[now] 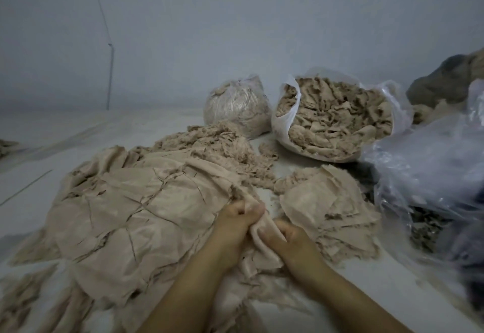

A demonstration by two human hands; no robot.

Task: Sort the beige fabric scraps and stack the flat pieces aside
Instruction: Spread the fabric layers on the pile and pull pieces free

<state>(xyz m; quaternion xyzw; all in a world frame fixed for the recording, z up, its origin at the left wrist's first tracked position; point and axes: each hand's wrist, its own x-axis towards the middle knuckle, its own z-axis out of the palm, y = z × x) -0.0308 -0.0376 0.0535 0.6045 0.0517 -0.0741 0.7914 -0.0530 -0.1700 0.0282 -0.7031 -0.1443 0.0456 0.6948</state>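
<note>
Two hands show, a left hand (237,221) and a right hand (286,235), both with fingers curled into one beige fabric piece (258,238). Three heaps of beige fabric lie on the white floor (392,288): one wide spread of flat pieces (125,209), one smaller stack of flat pieces (327,209), and one mound of frayed scraps (217,141) (the single pieces in each are too many and too overlapped to count). Two plastic bags hold scraps: one tied bag (237,107) and one open bag (337,120). One crumpled clear plastic sheet (429,165) lies at the right, and one grey-brown bundle (450,81) behind it.
</note>
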